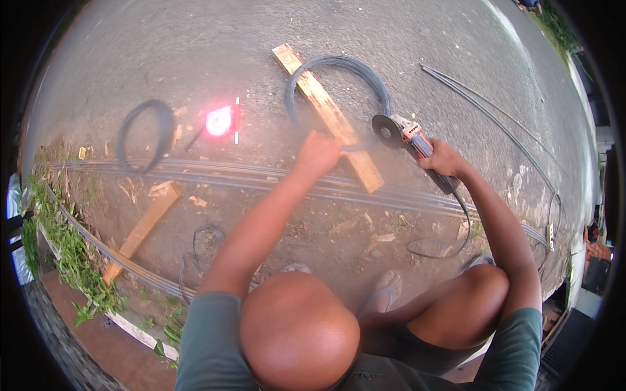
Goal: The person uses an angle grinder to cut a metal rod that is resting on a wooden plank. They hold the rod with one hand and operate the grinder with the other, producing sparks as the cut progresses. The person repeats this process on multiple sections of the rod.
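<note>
My left hand [319,150] is closed on the lower side of a coil of grey wire [345,62], which lies over a wooden plank [313,91] on the ground. To its right, my right hand [438,158] grips an angle grinder [415,139] by the body, its dark cutting disc [385,132] beside the coil's right edge. A black power cord [466,221] trails from the tool down to the dirt. Long metal rods [248,177] run crosswise under my arms and the plank.
A second coil [168,133] lies left, beside a pink-red glare [219,121] whose source I cannot make out. Another plank [140,231] lies lower left near weeds [98,287]. More rods [482,111] lie on the asphalt at right, near a power strip [550,237]. My knees and feet are below.
</note>
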`<action>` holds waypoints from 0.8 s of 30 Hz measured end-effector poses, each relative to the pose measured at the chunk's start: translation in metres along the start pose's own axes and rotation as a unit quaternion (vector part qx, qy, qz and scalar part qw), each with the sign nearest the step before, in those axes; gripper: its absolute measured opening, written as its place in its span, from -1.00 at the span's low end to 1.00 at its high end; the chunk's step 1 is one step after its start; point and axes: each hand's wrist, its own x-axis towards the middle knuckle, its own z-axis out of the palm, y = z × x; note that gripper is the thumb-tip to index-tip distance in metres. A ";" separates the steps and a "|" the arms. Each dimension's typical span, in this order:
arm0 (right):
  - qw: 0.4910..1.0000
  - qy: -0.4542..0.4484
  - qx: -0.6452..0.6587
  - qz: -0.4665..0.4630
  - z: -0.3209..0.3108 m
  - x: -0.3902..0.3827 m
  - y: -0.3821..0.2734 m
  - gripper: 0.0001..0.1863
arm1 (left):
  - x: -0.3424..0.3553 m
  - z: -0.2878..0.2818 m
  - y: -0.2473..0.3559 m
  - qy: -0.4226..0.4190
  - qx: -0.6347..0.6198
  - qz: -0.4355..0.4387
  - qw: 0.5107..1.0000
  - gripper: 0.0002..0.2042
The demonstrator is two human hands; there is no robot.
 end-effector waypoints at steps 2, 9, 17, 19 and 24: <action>1.000 -0.001 0.008 -0.002 -0.002 -0.002 -0.011 -0.22 | -0.002 0.001 -0.002 0.003 0.006 0.001 1.000 -0.59; 1.000 -0.006 -0.023 -0.004 0.001 0.003 0.008 -0.22 | -0.001 0.005 -0.001 0.022 0.010 0.007 1.000 -0.60; 1.000 0.004 -0.003 -0.004 0.001 0.006 -0.004 -0.19 | -0.003 0.009 -0.006 0.029 0.025 0.012 0.999 -0.61; 1.000 -0.004 -0.007 0.001 0.001 0.005 0.004 -0.20 | -0.002 0.010 -0.004 0.040 0.023 0.017 0.999 -0.60; 1.000 -0.003 0.010 0.002 0.001 -0.002 0.002 -0.22 | -0.002 0.008 -0.002 0.043 0.020 0.015 0.999 -0.61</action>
